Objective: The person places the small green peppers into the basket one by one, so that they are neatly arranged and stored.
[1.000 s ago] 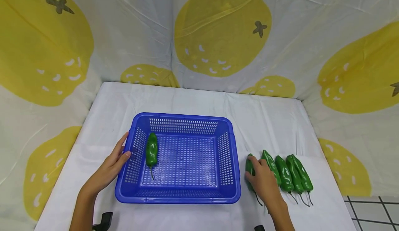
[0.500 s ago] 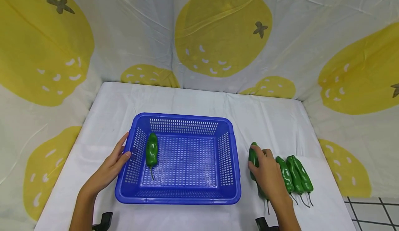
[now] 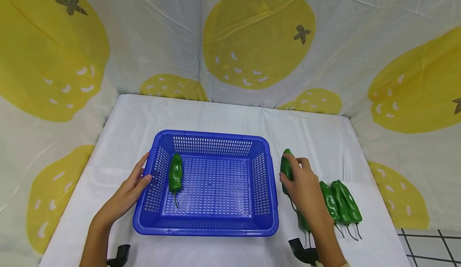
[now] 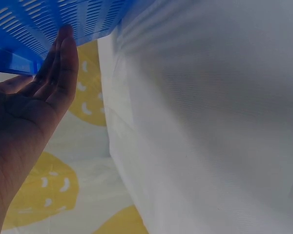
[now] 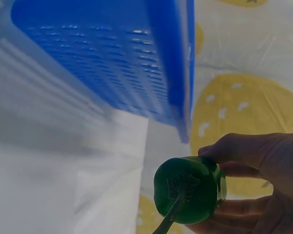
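My left hand (image 3: 124,193) holds the left rim of a blue plastic basket (image 3: 216,231), thumb on the rim and fingers along the outside wall (image 4: 44,29). One green pepper (image 3: 175,174) lies inside, near the basket's left wall. To the right of the basket, my right hand (image 3: 306,187) grips another green pepper (image 3: 286,171) between thumb and fingers. In the right wrist view this held pepper (image 5: 183,187) shows its stem end, apart from the basket wall. Under my right wrist, a further pepper (image 3: 303,221) is mostly hidden.
Three green peppers, the nearest one (image 3: 329,203) included, lie side by side right of my right hand, stems toward me. White cloth (image 3: 230,117) covers the table. Lemon-print fabric (image 3: 257,35) rises behind and at both sides.
My right hand has lifted a pepper from the row's left end and moved away from me, swinging slightly right, then back left toward the basket. My left hand and the basket stay put.
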### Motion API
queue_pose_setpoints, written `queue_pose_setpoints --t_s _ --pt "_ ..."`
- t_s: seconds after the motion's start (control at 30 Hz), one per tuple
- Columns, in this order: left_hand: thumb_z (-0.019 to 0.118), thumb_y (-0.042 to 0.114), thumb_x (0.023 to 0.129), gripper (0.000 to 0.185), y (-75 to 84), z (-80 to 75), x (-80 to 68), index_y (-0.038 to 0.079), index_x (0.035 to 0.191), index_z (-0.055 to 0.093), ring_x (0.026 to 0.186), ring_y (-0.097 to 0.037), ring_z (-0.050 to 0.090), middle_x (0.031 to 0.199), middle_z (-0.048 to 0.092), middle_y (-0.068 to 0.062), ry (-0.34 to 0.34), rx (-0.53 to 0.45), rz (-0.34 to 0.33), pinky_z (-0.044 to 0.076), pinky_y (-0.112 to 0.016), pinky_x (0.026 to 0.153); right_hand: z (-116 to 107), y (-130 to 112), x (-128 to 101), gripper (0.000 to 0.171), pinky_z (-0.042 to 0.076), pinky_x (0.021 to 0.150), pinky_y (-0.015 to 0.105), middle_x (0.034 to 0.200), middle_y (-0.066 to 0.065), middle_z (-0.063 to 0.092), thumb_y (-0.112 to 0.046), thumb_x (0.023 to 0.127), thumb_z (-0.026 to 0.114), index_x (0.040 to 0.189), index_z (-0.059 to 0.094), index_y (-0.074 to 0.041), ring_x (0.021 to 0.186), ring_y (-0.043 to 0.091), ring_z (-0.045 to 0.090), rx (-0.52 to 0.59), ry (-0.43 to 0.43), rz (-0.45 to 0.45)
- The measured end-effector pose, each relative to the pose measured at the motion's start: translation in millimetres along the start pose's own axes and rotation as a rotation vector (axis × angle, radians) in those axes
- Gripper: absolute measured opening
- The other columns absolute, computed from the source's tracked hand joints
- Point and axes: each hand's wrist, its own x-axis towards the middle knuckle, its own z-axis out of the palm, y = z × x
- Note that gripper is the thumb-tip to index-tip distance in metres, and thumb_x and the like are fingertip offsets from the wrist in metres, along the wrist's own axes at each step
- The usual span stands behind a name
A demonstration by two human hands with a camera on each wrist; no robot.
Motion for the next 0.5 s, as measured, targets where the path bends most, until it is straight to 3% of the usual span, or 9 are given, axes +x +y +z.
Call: queue_pose_setpoints --t_s 0.5 --pt "0.043 0.023 0.108 0.067 -0.9 0.7 -0.3 0.032 0.161 0.003 0.12 -0.058 0.05 0.145 0.037 -0.035 0.004 0.0 0.005 0.051 -0.065 0.083 -2 -27 25 0.052 0.059 0.061 0.051 0.127 0.028 0.051 -0.015 0.093 0.07 0.141 0.051 -0.014 0.084 0.046 0.067 0.024 0.01 -0.059"
